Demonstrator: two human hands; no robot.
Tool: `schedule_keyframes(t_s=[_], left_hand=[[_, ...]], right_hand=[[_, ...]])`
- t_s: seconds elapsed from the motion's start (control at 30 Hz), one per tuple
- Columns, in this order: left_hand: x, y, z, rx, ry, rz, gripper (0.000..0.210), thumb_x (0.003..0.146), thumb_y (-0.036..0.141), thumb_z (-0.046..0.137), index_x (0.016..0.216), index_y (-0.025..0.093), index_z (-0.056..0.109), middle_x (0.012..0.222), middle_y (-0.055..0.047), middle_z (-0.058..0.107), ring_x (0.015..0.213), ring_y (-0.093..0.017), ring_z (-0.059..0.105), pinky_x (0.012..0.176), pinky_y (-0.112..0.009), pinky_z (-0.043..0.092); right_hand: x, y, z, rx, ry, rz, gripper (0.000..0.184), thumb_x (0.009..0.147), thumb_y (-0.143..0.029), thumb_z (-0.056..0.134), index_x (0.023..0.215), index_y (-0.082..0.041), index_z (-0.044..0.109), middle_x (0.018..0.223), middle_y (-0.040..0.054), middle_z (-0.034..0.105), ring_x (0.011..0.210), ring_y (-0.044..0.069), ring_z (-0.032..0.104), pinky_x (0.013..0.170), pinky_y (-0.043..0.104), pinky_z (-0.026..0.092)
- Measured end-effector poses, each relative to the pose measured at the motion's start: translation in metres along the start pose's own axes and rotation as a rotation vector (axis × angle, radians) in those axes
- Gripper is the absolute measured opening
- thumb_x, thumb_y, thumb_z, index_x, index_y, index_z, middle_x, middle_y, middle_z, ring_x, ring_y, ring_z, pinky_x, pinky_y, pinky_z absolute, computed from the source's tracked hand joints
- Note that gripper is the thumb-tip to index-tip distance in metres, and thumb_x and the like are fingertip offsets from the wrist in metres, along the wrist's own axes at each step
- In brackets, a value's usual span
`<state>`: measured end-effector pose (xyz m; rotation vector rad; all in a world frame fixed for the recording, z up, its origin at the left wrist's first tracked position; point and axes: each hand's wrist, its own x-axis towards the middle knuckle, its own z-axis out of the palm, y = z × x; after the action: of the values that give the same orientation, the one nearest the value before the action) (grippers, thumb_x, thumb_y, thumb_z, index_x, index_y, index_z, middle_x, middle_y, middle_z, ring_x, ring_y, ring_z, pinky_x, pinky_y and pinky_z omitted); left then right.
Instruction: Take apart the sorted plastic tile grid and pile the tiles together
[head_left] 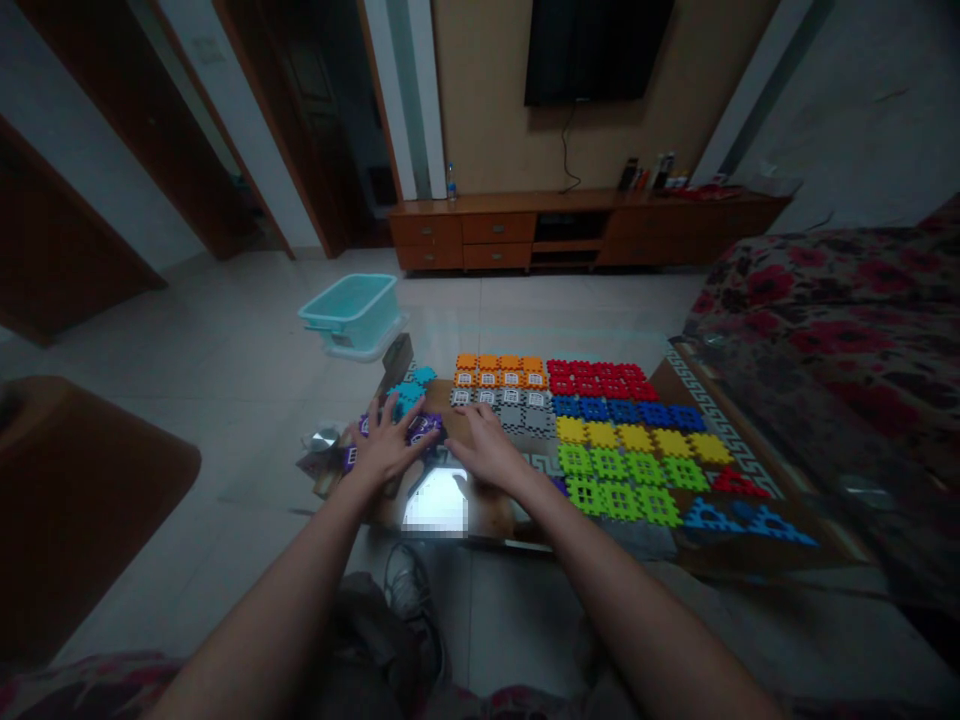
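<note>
Two bare hands at work above a glass-topped bench [499,512] bearing interlocking plastic tiles, sorted by colour. The left hand [384,450], palm down with fingers widely spread, lies over the purple tiles [426,426] at the bench's left end; it appears to rest on them without closing round any. The right hand [486,448] reaches in beside it, fingers extended and thumb apart, near the left edge of the grey tiles [514,417]; whether its fingertips touch anything cannot be told from here. Light-blue pieces [424,375] lie just beyond the left hand. Behind the grey tiles stand the orange tiles [500,363]; to their right, in successive bands toward the person, come red tiles [600,378], blue tiles [622,411], yellow tiles [634,437] and green tiles [611,466]. Red triangular pieces [739,484] and blue triangular pieces [780,521] occupy the near right corner. Beyond the bench, a turquoise tub [352,325] sits on the floor [255,350], and a low wooden cabinet [499,230] stands beneath a wall-mounted television [598,50].
</note>
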<state>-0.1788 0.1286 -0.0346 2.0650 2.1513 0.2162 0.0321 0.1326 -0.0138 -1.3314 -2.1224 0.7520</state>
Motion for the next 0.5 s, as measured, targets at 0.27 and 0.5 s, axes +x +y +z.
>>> schedule_keyframes(t_s=[0.27, 0.5], left_hand=[[0.005, 0.006, 0.011, 0.073, 0.035, 0.009, 0.072, 0.085, 0.076, 0.035, 0.149, 0.043, 0.034, 0.161, -0.007, 0.025, 0.148, -0.04, 0.011, 0.105, -0.078, 0.011], [0.017, -0.013, 0.013, 0.076, 0.14, -0.118, 0.072, 0.09, 0.072, 0.024, 0.151, 0.035, 0.031, 0.16, -0.011, 0.027, 0.147, -0.038, 0.018, 0.107, -0.076, 0.011]], right_hand=[[-0.049, 0.045, -0.093, -0.319, -0.233, 0.091, 0.041, 0.079, -0.031, 0.074, 0.116, -0.018, 0.063, 0.118, 0.0133, 0.06, 0.111, 0.028, 0.056, 0.096, 0.04, 0.044], [-0.097, 0.1, -0.146, -0.512, -0.237, 0.445, 0.097, 0.064, -0.053, 0.082, 0.147, -0.022, 0.041, 0.145, 0.0214, 0.04, 0.132, 0.042, 0.041, 0.103, 0.05, 0.037]])
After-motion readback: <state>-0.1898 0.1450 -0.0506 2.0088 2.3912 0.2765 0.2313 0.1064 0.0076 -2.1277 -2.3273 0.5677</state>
